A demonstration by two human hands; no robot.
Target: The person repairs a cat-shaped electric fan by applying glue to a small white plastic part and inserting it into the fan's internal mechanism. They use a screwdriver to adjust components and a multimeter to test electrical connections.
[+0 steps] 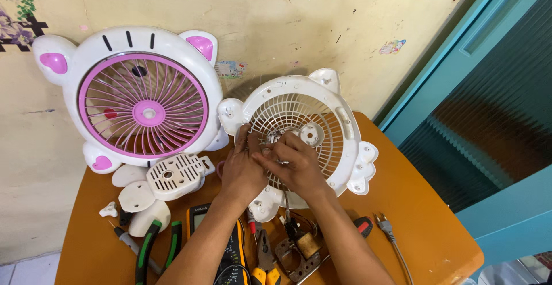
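The white rear fan housing [322, 121] lies tilted on the orange table [420, 216], its grille facing up. Both hands meet at its centre: the left hand [241, 167] and right hand [293, 164] are pressed together, fingertips pinching a small part there, too hidden to identify. The housing is already stripped: left of it, the pink-and-white front cover [138, 98] leans on the wall, with a detached white motor cover [175, 174] below it. In front of the housing lie the bare motor [299, 247], a multimeter [230, 245] and pliers [150, 250].
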